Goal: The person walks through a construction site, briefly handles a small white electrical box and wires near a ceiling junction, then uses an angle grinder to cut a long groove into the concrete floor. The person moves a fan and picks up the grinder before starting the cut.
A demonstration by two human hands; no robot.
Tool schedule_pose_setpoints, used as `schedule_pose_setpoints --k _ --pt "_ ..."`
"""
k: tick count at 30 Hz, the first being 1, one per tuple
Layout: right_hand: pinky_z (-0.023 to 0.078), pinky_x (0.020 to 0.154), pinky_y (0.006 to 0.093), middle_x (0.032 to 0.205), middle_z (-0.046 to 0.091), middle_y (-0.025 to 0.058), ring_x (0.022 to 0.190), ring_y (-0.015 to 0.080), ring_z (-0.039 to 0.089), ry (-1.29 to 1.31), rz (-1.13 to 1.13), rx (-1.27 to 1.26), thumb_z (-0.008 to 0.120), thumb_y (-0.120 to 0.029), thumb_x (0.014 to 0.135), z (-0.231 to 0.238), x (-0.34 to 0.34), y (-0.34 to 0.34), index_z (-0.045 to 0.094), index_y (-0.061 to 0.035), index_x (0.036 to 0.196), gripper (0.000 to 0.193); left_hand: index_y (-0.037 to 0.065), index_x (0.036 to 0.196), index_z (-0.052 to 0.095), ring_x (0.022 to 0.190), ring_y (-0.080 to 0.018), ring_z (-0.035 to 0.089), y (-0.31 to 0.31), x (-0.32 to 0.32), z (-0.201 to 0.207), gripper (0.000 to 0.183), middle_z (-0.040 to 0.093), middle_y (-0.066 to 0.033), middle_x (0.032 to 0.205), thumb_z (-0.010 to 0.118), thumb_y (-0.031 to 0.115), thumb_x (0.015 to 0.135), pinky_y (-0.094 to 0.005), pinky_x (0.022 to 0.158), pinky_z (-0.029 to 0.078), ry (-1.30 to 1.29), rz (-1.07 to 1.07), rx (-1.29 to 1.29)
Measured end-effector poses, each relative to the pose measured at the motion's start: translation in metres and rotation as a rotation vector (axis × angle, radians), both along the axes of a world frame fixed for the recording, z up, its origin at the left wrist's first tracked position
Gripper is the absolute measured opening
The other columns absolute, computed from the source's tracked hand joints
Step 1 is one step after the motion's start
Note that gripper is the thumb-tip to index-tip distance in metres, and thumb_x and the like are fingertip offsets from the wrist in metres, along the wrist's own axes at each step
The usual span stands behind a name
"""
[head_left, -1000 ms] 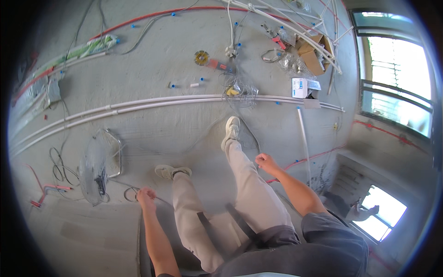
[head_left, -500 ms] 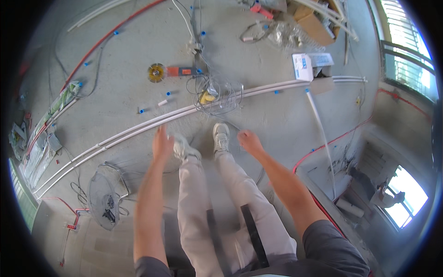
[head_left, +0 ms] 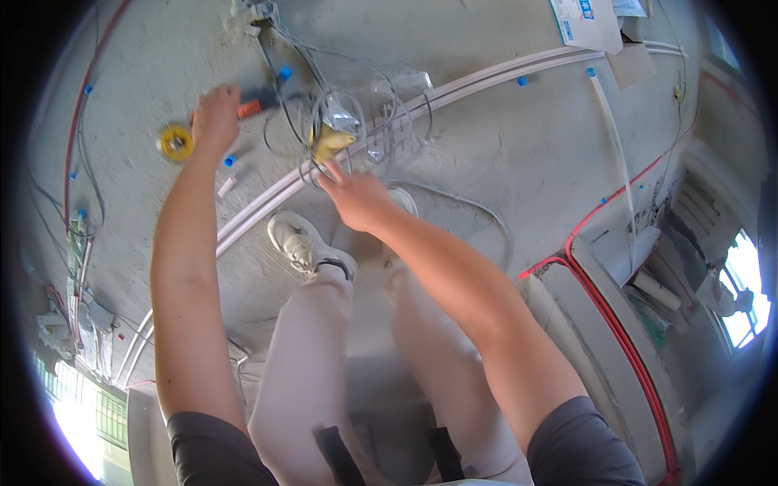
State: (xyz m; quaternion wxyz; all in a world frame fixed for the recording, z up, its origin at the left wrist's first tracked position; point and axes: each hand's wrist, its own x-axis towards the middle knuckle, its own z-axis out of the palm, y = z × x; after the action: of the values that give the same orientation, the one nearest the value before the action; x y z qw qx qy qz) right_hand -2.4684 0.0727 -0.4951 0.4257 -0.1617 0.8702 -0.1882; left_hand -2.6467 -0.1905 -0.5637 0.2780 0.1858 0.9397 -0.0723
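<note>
My left hand point(head_left: 215, 121) lies over the front of an angle grinder point(head_left: 253, 108) on the concrete floor, its fingers closed around it. The grinder's yellow disc point(head_left: 175, 142) shows to the left of that hand, and its orange and dark body to the right. My right hand point(head_left: 354, 197) reaches in with the index finger stretched out. Its fingertips are at the lower edge of a yellow object point(head_left: 331, 143), whose kind I cannot make out, among looped grey cables point(head_left: 356, 109). Whether they touch it is unclear; nothing shows in this hand.
Two pale pipes point(head_left: 478, 79) run across the floor in front of my shoes point(head_left: 304, 243). Blue caps point(head_left: 230, 161) and a short white pipe piece point(head_left: 227, 187) lie nearby. An open white box point(head_left: 585, 26) stands far right. Red conduit point(head_left: 620, 356) follows the low wall at right.
I have bent forward and both hands have moved away from my body. My left hand has reached the grinder; my right hand has come to the yellow object and cables.
</note>
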Motion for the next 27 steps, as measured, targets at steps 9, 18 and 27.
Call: schedule_pose_setpoints --k 9,18,27 --pt "0.052 0.094 0.0481 0.095 0.077 0.0105 0.094 0.0328 0.072 -0.020 0.137 0.253 0.065 -0.012 0.084 0.139 -0.061 0.108 0.073 -0.0091 0.097 0.015 0.006 0.104 0.067 0.092 -0.0329 0.072 -0.052 0.146 0.164 0.046 0.074 -0.0147 0.101 0.083 0.013 0.062 -0.0423 0.082 0.057 -0.317 0.830 0.467" --pt "0.052 0.069 0.0392 0.087 0.070 0.0147 0.079 0.0310 0.066 0.391 -0.206 -0.239 0.075 -0.011 0.089 0.446 -0.151 0.124 0.071 0.0008 0.104 0.020 0.004 0.106 0.062 0.079 -0.0171 0.066 -0.094 0.373 0.457 0.050 0.067 -0.0071 0.086 0.089 0.009 0.065 -0.0355 0.072 0.056 -0.458 1.238 0.659" --pt "0.057 0.076 0.0427 0.099 0.073 0.0089 0.091 0.0311 0.069 0.079 0.371 -0.651 0.072 -0.018 0.096 0.576 -0.066 0.048 0.070 -0.0047 0.120 0.028 0.002 0.102 0.061 0.090 -0.0357 0.063 0.034 0.578 0.631 0.045 0.062 -0.0130 0.093 0.075 0.004 0.060 -0.0446 0.080 0.052 0.119 1.541 0.511"
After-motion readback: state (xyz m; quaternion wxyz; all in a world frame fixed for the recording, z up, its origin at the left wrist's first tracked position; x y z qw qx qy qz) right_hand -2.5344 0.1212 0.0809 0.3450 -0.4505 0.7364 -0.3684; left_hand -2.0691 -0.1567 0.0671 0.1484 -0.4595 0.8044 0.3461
